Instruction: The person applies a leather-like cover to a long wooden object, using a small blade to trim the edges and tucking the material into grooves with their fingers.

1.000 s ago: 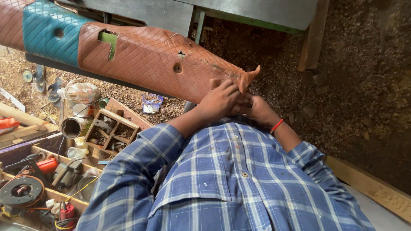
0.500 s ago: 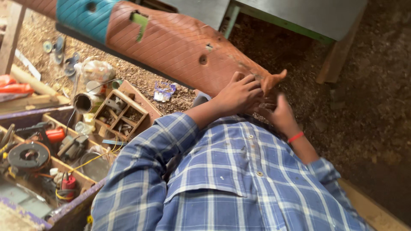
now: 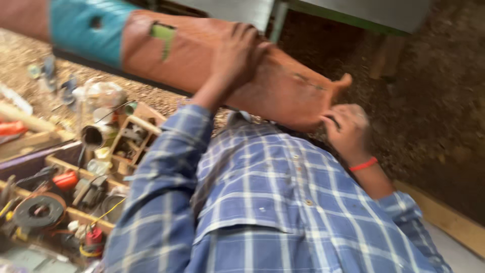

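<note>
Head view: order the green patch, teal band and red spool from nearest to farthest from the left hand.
From the left hand:
1. Green patch, just to its left on the brown panel.
2. Teal band, farther left on the same piece.
3. Red spool, far below-left in the tray.

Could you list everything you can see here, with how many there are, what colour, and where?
long reddish-brown panel with a teal band, holes and a green patch: one, slanting across the top, over the person's chest
wooden tray of compartments with small metal parts: one, light brown, left of the left sleeve
clear plastic bag: one, above that tray
black round reel: one, lower left
small red tools: at least two, lower left among the clutter
green-edged grey table: one, top of view
ground of brown soil and gravel: right and upper left
red wristband: one, on the right wrist
blue checked shirt: one, centre
left hand: flat on the panel
right hand: at the panel's narrow end
</note>
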